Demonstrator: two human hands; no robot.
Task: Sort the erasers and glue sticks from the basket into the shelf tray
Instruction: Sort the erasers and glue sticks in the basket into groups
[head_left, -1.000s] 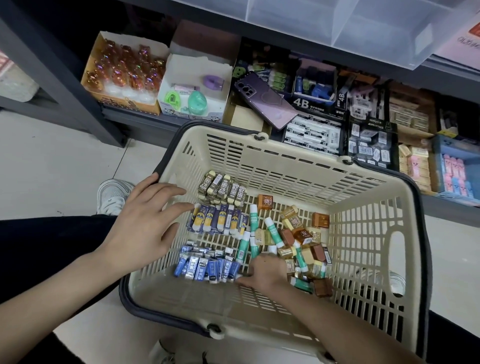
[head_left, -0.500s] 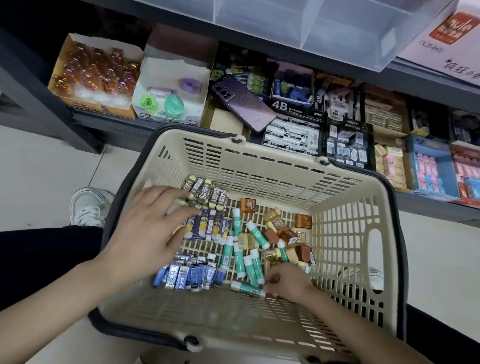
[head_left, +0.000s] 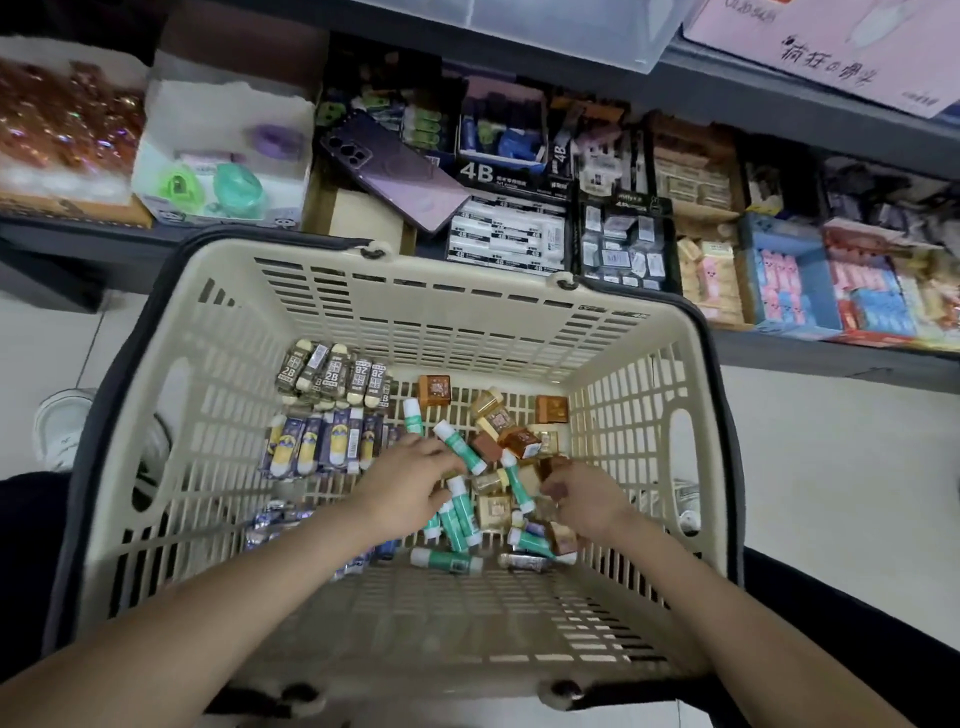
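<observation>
Left hand (head_left: 410, 486) and right hand (head_left: 589, 501) inside the beige basket (head_left: 457, 265), seen from above.
From the left: 2B erasers (head_left: 332, 374) and blue-wrapped erasers (head_left: 317, 447) lie in rows near the basket's left wall. The left hand curls over loose green glue sticks (head_left: 460, 452) at mid-floor, but whether it grips them cannot be told. Brown erasers (head_left: 519, 441) are heaped just to the right. The right hand's fingers curl into that heap, its grasp hidden. Beyond the far rim, the shelf (head_left: 831, 358) carries boxed stationery.

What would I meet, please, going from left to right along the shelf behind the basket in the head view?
box of glittery orange items → white box → purple phone → 4B eraser box → black eraser box → blue box of pink erasers
</observation>
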